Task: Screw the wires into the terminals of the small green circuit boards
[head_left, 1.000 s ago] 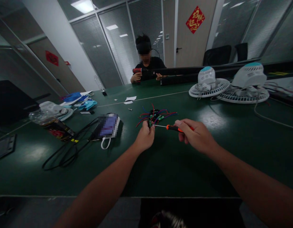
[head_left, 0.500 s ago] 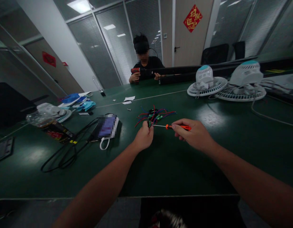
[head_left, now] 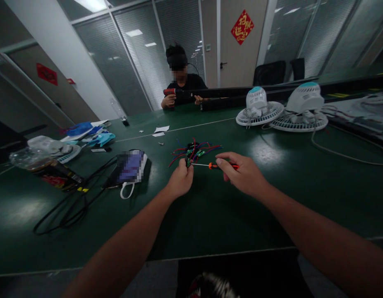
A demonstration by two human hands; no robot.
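Note:
Between the thumb and fingers of my left hand (head_left: 181, 179) is a small green circuit board (head_left: 188, 162), partly covered by the fingertips. My right hand (head_left: 241, 171) is closed around the orange and black handle of a screwdriver (head_left: 214, 166). Its thin shaft points left, and the tip meets the board by my left thumb. Just beyond my left hand lies a bunch of red and blue wires (head_left: 207, 148) with several small green boards among them on the dark green table (head_left: 228, 215).
Left of my hands are a phone-like device (head_left: 129, 167) with a white loop, black cable (head_left: 82, 207) and a tilted bottle (head_left: 51, 169). White fan parts (head_left: 298, 120) stand at the back right. Opposite, a person (head_left: 193, 82) holds a red and black power drill (head_left: 169, 92). Paper scraps (head_left: 161, 129) lie mid-table.
The whole view has shifted, so things appear further left. My right index finger has lifted and straightened a little on the screwdriver handle. My left hand keeps its hold on the board.

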